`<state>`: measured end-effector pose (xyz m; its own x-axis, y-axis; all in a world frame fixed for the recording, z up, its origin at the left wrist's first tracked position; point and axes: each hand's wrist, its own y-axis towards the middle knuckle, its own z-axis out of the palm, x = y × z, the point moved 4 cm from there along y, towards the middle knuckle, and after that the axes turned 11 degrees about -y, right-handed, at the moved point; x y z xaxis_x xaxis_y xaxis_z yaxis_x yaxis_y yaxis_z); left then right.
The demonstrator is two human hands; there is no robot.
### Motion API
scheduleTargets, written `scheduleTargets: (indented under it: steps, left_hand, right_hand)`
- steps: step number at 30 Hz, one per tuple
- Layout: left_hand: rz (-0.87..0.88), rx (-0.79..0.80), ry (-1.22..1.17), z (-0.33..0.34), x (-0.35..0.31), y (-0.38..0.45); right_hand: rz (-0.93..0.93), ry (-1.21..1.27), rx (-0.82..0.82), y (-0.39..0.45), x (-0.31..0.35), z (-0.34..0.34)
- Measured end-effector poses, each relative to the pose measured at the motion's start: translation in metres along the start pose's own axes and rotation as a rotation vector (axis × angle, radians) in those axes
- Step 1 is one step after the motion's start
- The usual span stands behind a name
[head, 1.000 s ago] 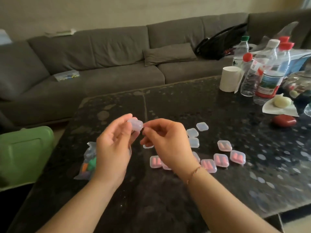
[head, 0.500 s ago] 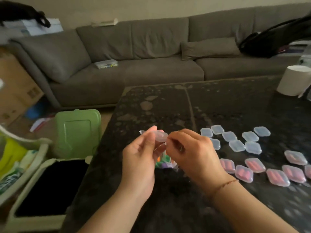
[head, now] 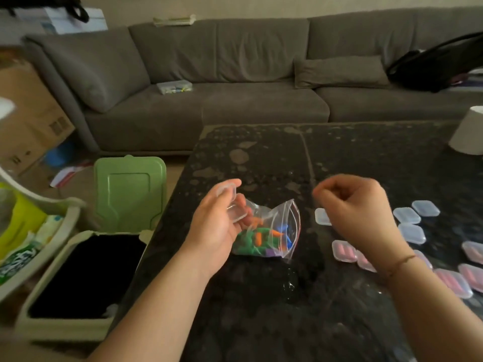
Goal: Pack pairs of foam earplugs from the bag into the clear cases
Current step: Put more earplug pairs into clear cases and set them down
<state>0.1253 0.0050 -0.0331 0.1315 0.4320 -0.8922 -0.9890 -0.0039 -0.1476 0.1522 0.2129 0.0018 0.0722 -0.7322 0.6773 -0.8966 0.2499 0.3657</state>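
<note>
Head view, left hand: the left hand sits at centre frame, thumb and fingers curled round an open clear case, its two halves hinged apart, held above the bench.
Head view, right hand: the right hand hangs right of centre above the bench, fingers curled inward into a loose fist, thumb and forefinger close together; whether it pinches anything cannot be told.
Head view, bag: a clear zip bag lies on the bench at centre frame, just right of the left hand and partly behind it, mouth open toward the upper right.
Head view, earplugs: green, orange and blue foam earplugs show through the bag.
Head view, empty cases: closed clear cases lie in a group on the bench at right, beyond the right hand.
Head view, filled cases: cases holding pink earplugs lie in a row at lower right, partly hidden by the right wrist.
Head view, surroundings: a grey sofa crosses the upper frame; a green-lidded bin stands at left beside the bench; a white roll sits at the right edge.
</note>
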Motion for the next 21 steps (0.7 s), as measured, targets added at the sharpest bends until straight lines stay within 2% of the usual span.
scheduleTargets:
  steps: [3,6,15,18,21]
  left_hand:
    - [-0.117,-0.147,-0.212,-0.005,0.007,0.005]
    - [-0.190,-0.183,-0.308,-0.010,0.013,0.008]
    - [-0.177,-0.169,-0.290,-0.013,0.015,0.007]
    - [-0.123,-0.127,-0.297,-0.012,0.010,0.009]
    - [-0.094,-0.067,-0.291,-0.008,0.007,0.006]
  right_hand:
    - [-0.037,-0.332,0.293,-0.002,-0.009,0.010]
    - [-0.103,-0.394,0.434,-0.010,-0.003,0.034]
    - [-0.041,-0.587,0.488,-0.008,0.000,0.072]
    - [-0.040,-0.523,0.465,-0.008,0.000,0.071]
    - [-0.004,-0.347,0.406,-0.006,-0.003,0.067]
